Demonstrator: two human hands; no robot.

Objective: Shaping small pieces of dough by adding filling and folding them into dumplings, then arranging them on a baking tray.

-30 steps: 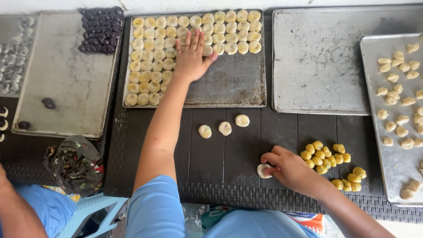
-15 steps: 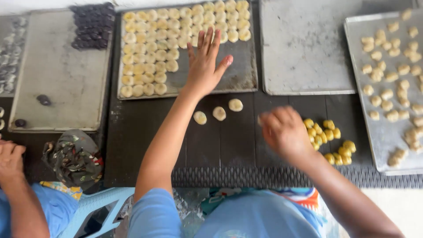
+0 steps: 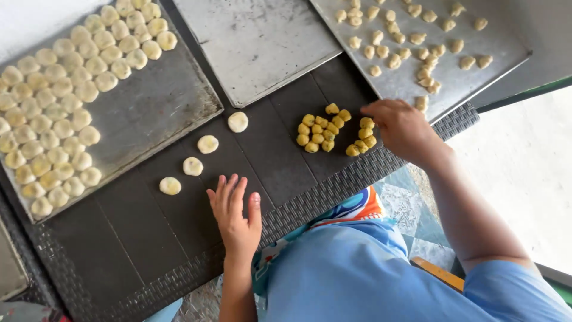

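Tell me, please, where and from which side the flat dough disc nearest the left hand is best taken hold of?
Pinch the flat dough disc by its outer rim, coming from above. It lies flat on the dark table, apart from the other discs, and looks soft, with a dent in its middle, so a light rim hold probably spares its shape. The left hand lies closest.

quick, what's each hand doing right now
Left hand: open, flat on the dark table, holding nothing.
Right hand: at the yellow balls; grip cannot be told.

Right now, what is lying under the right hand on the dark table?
The right hand covers the edge of a cluster of small yellow balls on the dark table. Whether it grips one cannot be seen; the fingers hide that.
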